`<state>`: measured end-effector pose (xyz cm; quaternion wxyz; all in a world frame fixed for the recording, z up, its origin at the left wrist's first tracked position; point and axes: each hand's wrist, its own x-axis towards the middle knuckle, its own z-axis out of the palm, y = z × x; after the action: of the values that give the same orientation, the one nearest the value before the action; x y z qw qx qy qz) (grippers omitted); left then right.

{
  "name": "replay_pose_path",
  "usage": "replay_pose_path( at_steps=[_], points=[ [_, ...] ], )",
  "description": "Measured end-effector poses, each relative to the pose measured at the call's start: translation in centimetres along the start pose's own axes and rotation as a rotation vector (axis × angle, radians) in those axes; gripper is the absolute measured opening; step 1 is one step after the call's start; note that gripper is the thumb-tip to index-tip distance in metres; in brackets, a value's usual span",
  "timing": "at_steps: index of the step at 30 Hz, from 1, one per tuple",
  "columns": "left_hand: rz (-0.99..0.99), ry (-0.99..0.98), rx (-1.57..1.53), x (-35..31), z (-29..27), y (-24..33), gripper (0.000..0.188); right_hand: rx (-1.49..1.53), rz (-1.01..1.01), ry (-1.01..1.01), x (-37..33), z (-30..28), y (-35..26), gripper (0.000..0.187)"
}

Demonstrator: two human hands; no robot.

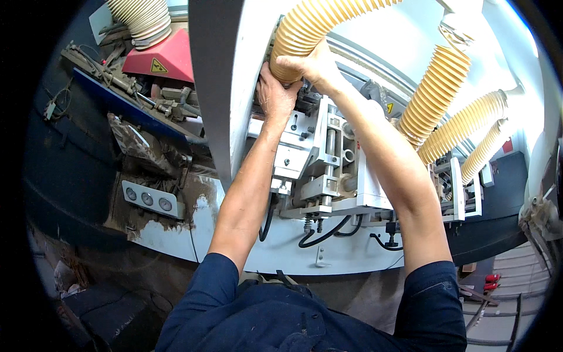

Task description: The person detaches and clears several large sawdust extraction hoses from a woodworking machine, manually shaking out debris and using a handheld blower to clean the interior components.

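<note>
Both my arms reach forward to the lower end of a ribbed, cream-yellow extraction hose [316,26] at the top middle. Low on its near left side, my left hand [277,97] is closed round the hose end, thumb toward the right. My right hand [314,63] grips the same hose slightly higher, from the right, with its thumb across the front and the other fingers partly hidden behind the ribs. Beneath the hands sits a metal machine unit [293,141] with bolted plates. The hose's lower rim and whatever it meets are hidden by my left hand.
More ribbed hoses [437,97] run down to the machine at right. A grey upright panel [220,76] stands close to my left arm. Beyond it are a red hood [164,56] and a panel with three gauges [148,199]. Black cables [322,237] loop below the unit.
</note>
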<state>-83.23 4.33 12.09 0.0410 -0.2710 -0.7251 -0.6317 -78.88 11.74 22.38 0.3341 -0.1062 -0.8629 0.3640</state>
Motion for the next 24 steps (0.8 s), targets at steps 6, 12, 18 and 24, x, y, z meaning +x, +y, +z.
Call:
replay_pose_path(
  at_steps=[6, 12, 18, 24],
  points=[
    [0.079, 0.049, 0.099, 0.0, 0.9, -0.8, 0.091, -0.152, 0.057, 0.045, 0.7, 0.1, -0.7, 0.086],
    [-0.105, -0.076, 0.139, -0.2, 2.3, -0.1, 0.083, -0.3, 0.179, 0.099, -1.1, -2.0, -3.2, 0.09],
    [0.026, 0.049, -0.008, 0.1, 2.4, -0.9, 0.091, -0.357, 0.3, 0.123, -1.0, -2.3, -5.5, 0.078],
    [-0.017, 0.032, -0.048, 0.3, 3.0, -0.7, 0.084, -0.422, 0.265, 0.072, -0.7, -3.6, -3.6, 0.084]
  ],
)
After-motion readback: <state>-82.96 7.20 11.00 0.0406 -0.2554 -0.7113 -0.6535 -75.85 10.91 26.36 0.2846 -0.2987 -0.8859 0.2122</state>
